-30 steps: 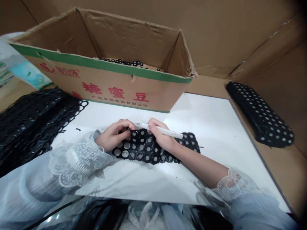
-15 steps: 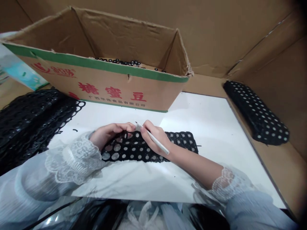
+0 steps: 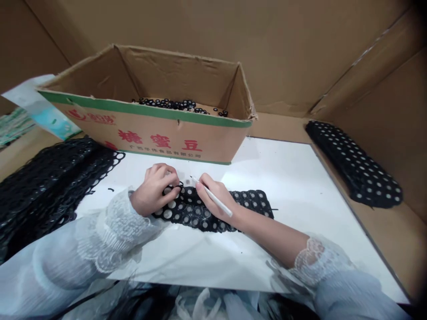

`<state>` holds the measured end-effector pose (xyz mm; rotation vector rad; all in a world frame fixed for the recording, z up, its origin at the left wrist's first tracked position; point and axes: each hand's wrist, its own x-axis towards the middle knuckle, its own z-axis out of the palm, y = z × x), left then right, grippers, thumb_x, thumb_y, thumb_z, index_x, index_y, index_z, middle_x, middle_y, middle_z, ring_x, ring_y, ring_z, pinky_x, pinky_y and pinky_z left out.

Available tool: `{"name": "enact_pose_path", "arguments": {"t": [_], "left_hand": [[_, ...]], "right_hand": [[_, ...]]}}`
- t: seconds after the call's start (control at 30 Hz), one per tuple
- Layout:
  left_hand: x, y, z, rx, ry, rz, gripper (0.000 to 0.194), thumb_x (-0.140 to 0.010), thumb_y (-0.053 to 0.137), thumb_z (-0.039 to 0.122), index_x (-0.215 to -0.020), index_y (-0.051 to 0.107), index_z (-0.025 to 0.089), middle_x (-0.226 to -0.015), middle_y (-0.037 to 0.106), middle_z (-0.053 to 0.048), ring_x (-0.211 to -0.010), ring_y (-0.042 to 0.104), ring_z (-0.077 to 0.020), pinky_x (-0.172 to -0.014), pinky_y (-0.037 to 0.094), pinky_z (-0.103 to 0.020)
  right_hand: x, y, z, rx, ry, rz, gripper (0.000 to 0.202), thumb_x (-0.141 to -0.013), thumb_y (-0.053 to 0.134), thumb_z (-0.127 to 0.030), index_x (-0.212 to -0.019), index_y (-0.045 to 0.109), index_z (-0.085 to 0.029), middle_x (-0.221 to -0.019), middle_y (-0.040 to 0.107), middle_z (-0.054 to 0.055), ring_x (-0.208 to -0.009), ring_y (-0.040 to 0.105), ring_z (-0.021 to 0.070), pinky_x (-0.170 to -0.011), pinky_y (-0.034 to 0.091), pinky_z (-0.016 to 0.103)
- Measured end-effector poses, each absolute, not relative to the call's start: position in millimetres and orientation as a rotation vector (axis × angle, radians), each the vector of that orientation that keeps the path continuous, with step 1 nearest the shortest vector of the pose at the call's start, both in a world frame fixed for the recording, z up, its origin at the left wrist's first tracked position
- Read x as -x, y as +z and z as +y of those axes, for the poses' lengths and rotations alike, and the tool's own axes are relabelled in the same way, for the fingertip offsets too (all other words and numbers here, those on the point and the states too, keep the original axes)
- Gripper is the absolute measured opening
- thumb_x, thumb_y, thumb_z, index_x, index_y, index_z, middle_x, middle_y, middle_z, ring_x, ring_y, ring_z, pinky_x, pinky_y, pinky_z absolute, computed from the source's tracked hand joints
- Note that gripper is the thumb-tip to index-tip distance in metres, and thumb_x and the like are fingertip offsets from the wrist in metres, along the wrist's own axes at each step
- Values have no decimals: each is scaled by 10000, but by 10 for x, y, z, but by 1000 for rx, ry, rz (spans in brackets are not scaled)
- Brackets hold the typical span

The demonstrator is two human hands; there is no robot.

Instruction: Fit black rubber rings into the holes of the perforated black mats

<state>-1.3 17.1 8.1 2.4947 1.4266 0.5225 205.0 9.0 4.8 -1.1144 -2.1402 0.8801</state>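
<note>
A black perforated sheet stack [image 3: 196,215] with rows of round holes lies on the white board [image 3: 287,169], under both hands. My right hand [image 3: 216,198] grips a slim white pen-like tool [image 3: 218,202], its dark tip pointing up and left over the sheet's far edge. At the sheet's left end is my left hand [image 3: 156,186], fingers bent and closed near a small black ring [image 3: 181,184]. Whether the fingertips pinch the ring or the sheet is too small to tell.
Behind the hands stands a cardboard box [image 3: 160,133] holding several small black rings [image 3: 167,104]. Black perforated sheets [image 3: 50,178] are piled at the left. Another black sheet bundle [image 3: 356,164] rests at the right on cardboard.
My left hand has lifted and turned, its back now showing, and a black ring shows beside its fingers. The view has tilted up slightly. My right hand still holds the white tool.
</note>
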Motion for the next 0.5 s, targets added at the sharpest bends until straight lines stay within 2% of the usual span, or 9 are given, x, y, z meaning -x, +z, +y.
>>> {"name": "enact_pose_path", "arguments": {"t": [0.13, 0.23, 0.3, 0.4, 0.5], "left_hand": [[304, 230, 309, -2251, 631, 1363, 157, -760, 496, 312, -697, 507, 169, -967, 526, -31, -977, 440, -205, -931, 288, -381], [636, 446, 399, -1752, 1080, 1617, 126, -768, 477, 249, -697, 421, 161, -857, 528, 23, -846, 474, -122, -831, 379, -267], [761, 645, 419, -1647, 1323, 1740, 137, -754, 519, 279, -729, 447, 164, -803, 531, 45, -763, 466, -96, -775, 401, -230], [693, 995, 465, -1981, 1504, 1996, 207, -768, 528, 347, -838, 553, 154, -785, 559, 26, -744, 488, -112, -779, 418, -261], [470, 1325, 661, -2381, 1436, 2314, 306, -837, 431, 365, -959, 600, 141, -890, 586, -2, -915, 488, -164, -932, 330, -357]], "right_hand": [[-2058, 51, 103, 1159, 857, -2064, 202, -895, 281, -340, -736, 307, -217, -577, 371, -53, -493, 401, 100, -507, 307, 213], [-2068, 49, 101, 1155, 861, -2027, 214, -899, 266, -344, -726, 290, -220, -570, 351, -58, -480, 387, 99, -500, 299, 215], [-2067, 39, 94, 1127, 860, -2059, 210, -896, 276, -340, -727, 299, -220, -575, 358, -56, -487, 396, 102, -504, 304, 217], [-2056, 12, 88, 1048, 863, -2131, 202, -888, 297, -332, -726, 322, -214, -609, 401, -44, -530, 437, 106, -523, 327, 219], [-2052, -12, 88, 1014, 834, -2143, 203, -886, 296, -319, -719, 331, -209, -632, 425, -33, -548, 444, 107, -533, 340, 222]]}}
